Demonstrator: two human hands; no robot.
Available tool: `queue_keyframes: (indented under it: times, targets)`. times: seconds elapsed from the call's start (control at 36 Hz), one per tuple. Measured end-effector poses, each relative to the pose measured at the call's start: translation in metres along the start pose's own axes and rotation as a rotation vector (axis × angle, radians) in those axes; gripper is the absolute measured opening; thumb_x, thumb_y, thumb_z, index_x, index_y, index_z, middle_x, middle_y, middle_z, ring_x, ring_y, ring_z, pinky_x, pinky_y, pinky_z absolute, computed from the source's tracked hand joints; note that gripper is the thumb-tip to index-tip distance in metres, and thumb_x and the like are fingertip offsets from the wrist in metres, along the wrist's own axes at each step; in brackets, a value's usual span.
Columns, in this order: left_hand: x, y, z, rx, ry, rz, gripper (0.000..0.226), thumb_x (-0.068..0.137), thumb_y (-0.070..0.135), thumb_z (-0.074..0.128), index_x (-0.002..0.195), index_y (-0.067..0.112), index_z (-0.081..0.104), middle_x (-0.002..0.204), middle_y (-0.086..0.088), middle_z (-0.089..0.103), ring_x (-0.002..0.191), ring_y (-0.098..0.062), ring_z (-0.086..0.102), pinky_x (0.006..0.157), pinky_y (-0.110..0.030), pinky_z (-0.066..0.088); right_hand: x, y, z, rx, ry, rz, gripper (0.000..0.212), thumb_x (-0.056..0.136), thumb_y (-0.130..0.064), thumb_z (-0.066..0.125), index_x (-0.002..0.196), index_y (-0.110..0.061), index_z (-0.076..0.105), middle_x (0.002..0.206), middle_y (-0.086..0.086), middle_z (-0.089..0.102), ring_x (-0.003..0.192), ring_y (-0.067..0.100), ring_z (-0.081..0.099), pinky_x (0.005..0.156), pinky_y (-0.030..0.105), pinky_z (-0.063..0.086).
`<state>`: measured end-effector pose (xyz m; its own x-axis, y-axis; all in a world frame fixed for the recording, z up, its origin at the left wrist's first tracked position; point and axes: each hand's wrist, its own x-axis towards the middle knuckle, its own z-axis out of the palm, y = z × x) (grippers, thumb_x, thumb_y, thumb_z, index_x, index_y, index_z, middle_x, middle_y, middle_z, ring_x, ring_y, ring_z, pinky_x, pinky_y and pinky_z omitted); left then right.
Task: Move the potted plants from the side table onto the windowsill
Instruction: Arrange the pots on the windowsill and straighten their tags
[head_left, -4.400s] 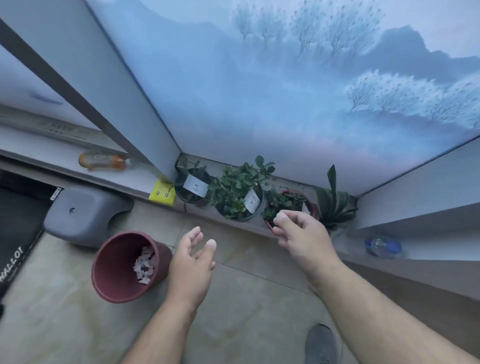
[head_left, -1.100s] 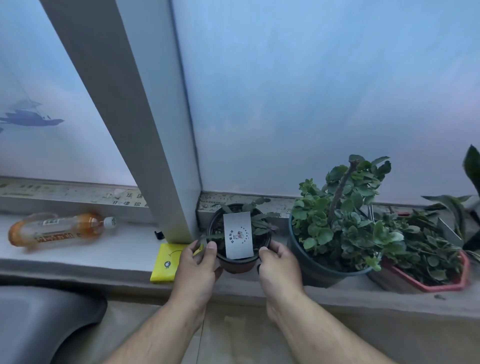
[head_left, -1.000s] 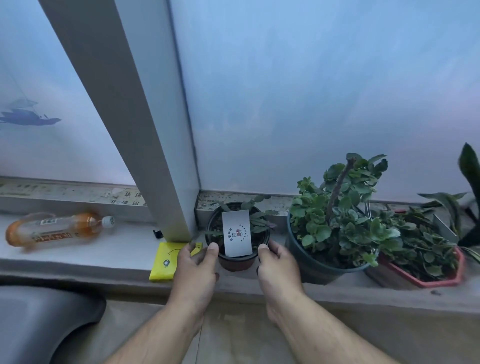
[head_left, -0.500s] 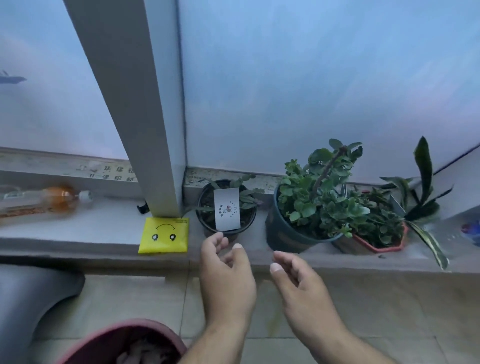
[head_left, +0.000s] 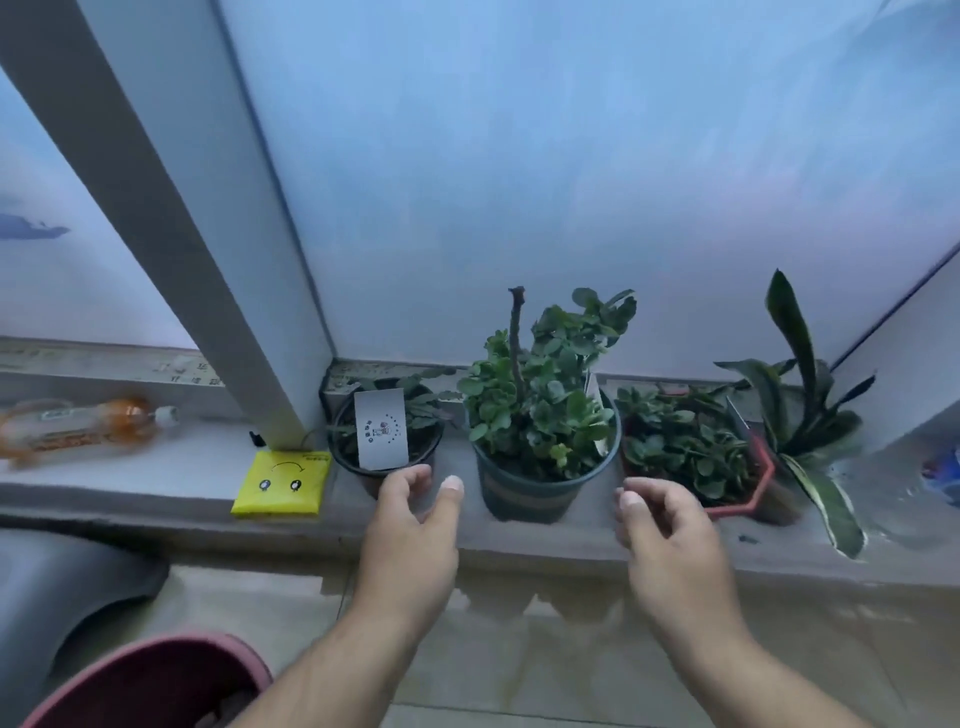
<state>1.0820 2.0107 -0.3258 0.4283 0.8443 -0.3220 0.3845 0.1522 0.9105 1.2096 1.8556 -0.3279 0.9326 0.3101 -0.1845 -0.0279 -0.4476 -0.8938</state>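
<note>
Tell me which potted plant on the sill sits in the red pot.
The low, dense plant, third from the left: its angular pot is red. The pots left of it are dark and round; the tall-leaved plant right of it hides its pot.

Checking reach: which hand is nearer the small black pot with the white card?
Left. The left hand is just below the small black pot; the right hand is farther right.

Frosted window pane fills upper frame; pale blue diffuse light. Grey window post slants down to concrete sill. Second pane at left, faint dark print. White wall panel at right. Tiled floor below sill, beige. Grey stool and red bucket on floor, lower left.
</note>
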Motion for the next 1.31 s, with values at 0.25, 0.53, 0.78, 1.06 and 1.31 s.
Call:
queue_keyframes:
  times: [0.25, 0.53, 0.78, 1.06, 1.31]
  targets:
    - [-0.02, 0.011, 0.031, 0.02, 0.053, -0.049, 0.045, 0.095, 0.045, 0.06, 0.135, 0.026, 0.051, 0.129, 0.012, 0.055, 0.123, -0.013, 0.054, 0.106, -0.045, 0.048, 0.063, -0.041, -0.013, -0.145, -0.165, -0.079, 0.042, 0.107, -0.022, 0.042, 0.146, -0.013, 0.052, 0.147, 0.004, 0.057, 0.134, 0.021, 0.051, 0.109, 0.031, 0.037]
    - [-0.029, 0.029, 0.061, 0.014, 0.01, -0.132, 0.062, 0.097, 0.047, 0.055, 0.15, 0.023, 0.036, 0.146, 0.006, 0.048, 0.13, -0.019, 0.05, 0.109, -0.047, 0.045, 0.1, -0.052, -0.01, -0.221, -0.279, 0.027, 0.039, 0.105, -0.019, 0.038, 0.133, -0.011, 0.063, 0.131, 0.012, 0.067, 0.113, 0.031, 0.062, 0.09, 0.031, 0.045]
    - [-0.014, 0.013, 0.082, -0.094, 0.047, -0.082, 0.039, 0.098, 0.04, 0.057, 0.131, 0.02, 0.055, 0.123, 0.0, 0.066, 0.114, -0.023, 0.062, 0.103, -0.046, 0.05, 0.113, -0.046, 0.001, -0.316, -0.297, 0.034, 0.032, 0.09, -0.001, 0.045, 0.098, -0.007, 0.076, 0.091, 0.016, 0.075, 0.075, 0.032, 0.068, 0.062, 0.032, 0.049]
    - [0.022, 0.011, 0.077, -0.149, 0.095, -0.063, 0.043, 0.102, 0.033, 0.044, 0.145, 0.03, 0.048, 0.14, 0.009, 0.057, 0.126, -0.016, 0.053, 0.107, -0.036, 0.043, 0.082, -0.049, 0.006, -0.381, -0.178, 0.179, 0.031, 0.086, 0.001, 0.054, 0.061, -0.012, 0.041, 0.062, 0.005, 0.047, 0.051, 0.02, 0.04, 0.042, 0.025, 0.026]
    - [0.012, 0.002, 0.084, -0.28, 0.074, -0.105, 0.016, 0.102, 0.024, 0.053, 0.117, 0.025, 0.053, 0.117, 0.002, 0.064, 0.108, -0.019, 0.06, 0.097, -0.036, 0.048, 0.085, -0.033, 0.012, -0.151, -0.133, 0.126, 0.02, 0.099, -0.019, 0.046, 0.096, -0.017, 0.066, 0.09, 0.006, 0.067, 0.074, 0.025, 0.06, 0.057, 0.028, 0.041]
